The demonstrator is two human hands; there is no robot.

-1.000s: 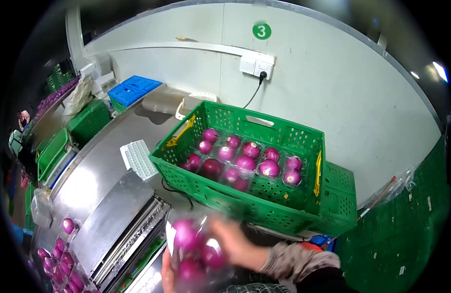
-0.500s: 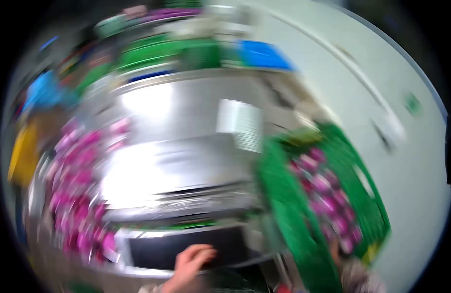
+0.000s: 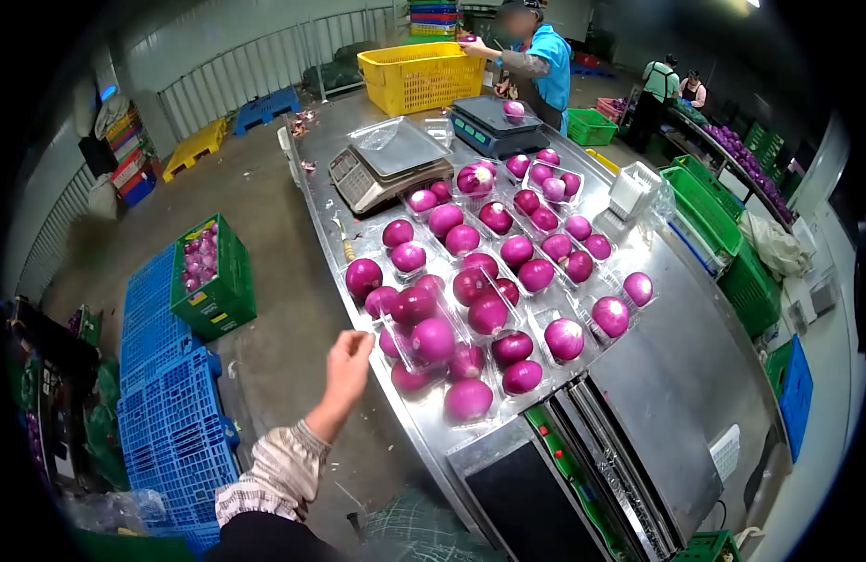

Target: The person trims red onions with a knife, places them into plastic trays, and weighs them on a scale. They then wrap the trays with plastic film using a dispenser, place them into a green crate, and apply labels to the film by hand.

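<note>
My left hand (image 3: 348, 363) is at the near left edge of the steel table, its fingers curled together. Whether anything is between them I cannot make out. Just beyond the fingertips sits a clear plastic tray of red onions (image 3: 433, 339), raised and overlapping other onions. Several more clear trays with peeled purple onions, among them a striped onion (image 3: 476, 179) and a large front onion (image 3: 468, 401), cover the steel table (image 3: 658, 351). My right hand is out of view.
Two weighing scales, one silver (image 3: 391, 155) and one dark blue (image 3: 498, 126), stand behind the onions. A co-worker (image 3: 550, 70) reaches over a yellow basket (image 3: 423, 77). A wrapping machine (image 3: 601, 459) is at the near right. Blue pallets (image 3: 175, 403) and a green crate (image 3: 213, 281) stand left.
My view has swung left, from the wrapping machine and green onion crate to the onion trays. My left hand is now beside the trays; my right hand has left the view.
</note>
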